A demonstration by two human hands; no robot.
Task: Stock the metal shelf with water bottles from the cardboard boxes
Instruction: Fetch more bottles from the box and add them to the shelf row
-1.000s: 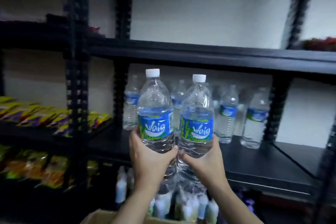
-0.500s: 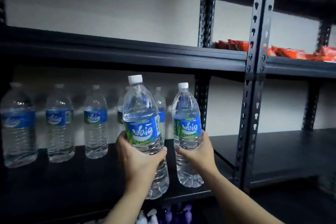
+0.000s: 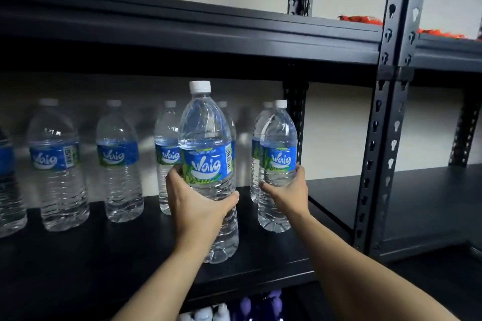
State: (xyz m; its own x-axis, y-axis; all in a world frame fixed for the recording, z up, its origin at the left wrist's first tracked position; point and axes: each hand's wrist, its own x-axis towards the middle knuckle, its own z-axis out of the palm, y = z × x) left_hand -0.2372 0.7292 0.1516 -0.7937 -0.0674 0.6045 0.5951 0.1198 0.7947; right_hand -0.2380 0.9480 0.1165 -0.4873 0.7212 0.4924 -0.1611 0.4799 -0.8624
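With left hand (image 3: 198, 206) wrapped around one water bottle (image 3: 207, 172) and right hand (image 3: 287, 193) around another bottle (image 3: 277, 164), set both down flat on the metal shelf (image 3: 104, 250), then let go.

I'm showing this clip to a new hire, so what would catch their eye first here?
First, the two water bottles in the middle, one in the left hand, tall and close, and one in the right hand, further in, both upright over the dark shelf. Behind them stands a row of matching bottles along the back wall. Red packets sit on the shelf above, at the right.
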